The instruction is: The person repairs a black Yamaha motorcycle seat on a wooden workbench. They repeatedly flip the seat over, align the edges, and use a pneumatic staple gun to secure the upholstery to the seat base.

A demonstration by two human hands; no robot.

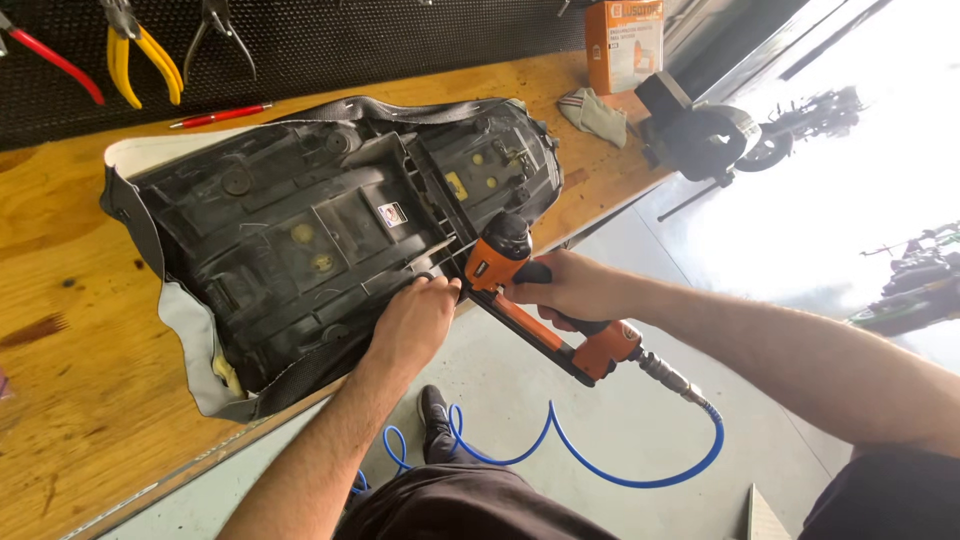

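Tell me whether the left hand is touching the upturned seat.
Touching. The head view shows the left hand pressing its fingers onto the edge of the seat, with no gap.

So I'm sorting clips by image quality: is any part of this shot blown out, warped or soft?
Head view: the upper right, beyond the vise, is washed out by daylight; the workbench edge bows from wide-angle distortion; the left hand, the right hand, the orange stapler and the black seat pan are evenly lit and sharp, without hard shadows.

seat base (300, 220) on workbench (70, 400) | stapler (530, 300) at its right edge | vise (690, 130) far right
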